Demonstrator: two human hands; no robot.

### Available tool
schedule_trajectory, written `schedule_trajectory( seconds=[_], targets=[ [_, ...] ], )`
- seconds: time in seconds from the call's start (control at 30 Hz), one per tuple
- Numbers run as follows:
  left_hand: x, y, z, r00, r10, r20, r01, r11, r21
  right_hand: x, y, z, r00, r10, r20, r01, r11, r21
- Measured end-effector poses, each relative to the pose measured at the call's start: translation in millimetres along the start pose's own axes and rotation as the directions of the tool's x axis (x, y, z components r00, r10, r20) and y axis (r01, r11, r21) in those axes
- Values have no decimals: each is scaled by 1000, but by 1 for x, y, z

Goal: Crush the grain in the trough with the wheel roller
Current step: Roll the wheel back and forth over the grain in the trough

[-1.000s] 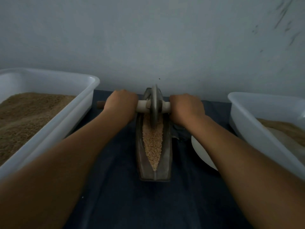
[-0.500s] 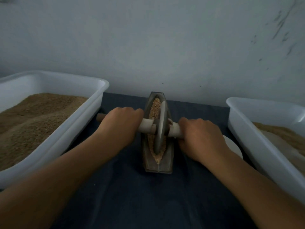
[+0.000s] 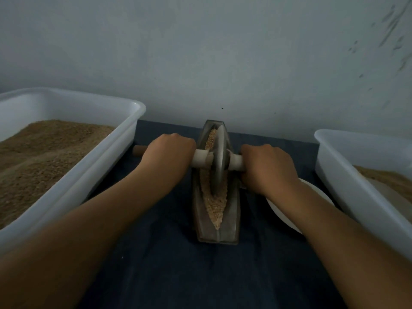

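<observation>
- Head view shows your left hand (image 3: 169, 150) and right hand (image 3: 266, 165) each with its grip wrapped tight round the pale axle handle (image 3: 199, 158), one on either side of the wheel roller (image 3: 219, 159)
- Your wheel stands upright in the trough (image 3: 217, 233), about midway along it, with grain (image 3: 215, 206) heaped before and behind
- You risk tipping the disc if one hand presses harder; a leaning wheel would likely ride up the slanted wall and throw grain onto the bench (image 3: 178, 270)
- You could also slide the narrow trough on the dark cloth, since nothing visibly pins it
- Disc looks like thin, smooth grey metal; the trough is boat-shaped and dull; the grain is coarse, tan and loose
- White tubs (image 3: 93, 175) of brown meal flank you, and a white plate (image 3: 287, 217) lies just beside the trough
</observation>
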State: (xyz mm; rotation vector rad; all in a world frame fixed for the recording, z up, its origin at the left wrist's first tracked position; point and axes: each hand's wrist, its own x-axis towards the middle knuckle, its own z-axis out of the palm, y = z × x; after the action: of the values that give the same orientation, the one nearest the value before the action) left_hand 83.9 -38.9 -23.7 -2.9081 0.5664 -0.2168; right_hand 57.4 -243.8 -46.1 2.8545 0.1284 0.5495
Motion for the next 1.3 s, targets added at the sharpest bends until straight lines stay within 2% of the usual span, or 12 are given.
schedule_trajectory(
  seconds=[0.1, 0.23, 0.37, 0.6, 0.83, 1.3],
  targets=[
    [20, -2, -1, 1000, -8, 12, 8, 1000, -26, 29, 5, 8, 994, 45, 101, -51, 997, 59],
    [43, -6, 3, 999, -26, 26, 28, 998, -53, 61, 9, 15, 979, 74, 191, -82, 996, 35],
    [53, -10, 12, 997, -57, -57, 52, 995, -79, 77, 8, 12, 968, 99, 229, -108, 994, 27],
    [43, -13, 24, 990, -71, -121, 56, 990, -127, 64, 6, 11, 992, 71, 104, -71, 997, 3],
    [16, -4, 20, 989, -12, -148, 4, 998, -58, 14, 5, 5, 995, 43, 86, -45, 999, 19],
    [-37, 5, 13, 977, -8, -213, 3, 1000, -25, -47, -4, -15, 998, -10, -55, 12, 1000, 25]
  ],
)
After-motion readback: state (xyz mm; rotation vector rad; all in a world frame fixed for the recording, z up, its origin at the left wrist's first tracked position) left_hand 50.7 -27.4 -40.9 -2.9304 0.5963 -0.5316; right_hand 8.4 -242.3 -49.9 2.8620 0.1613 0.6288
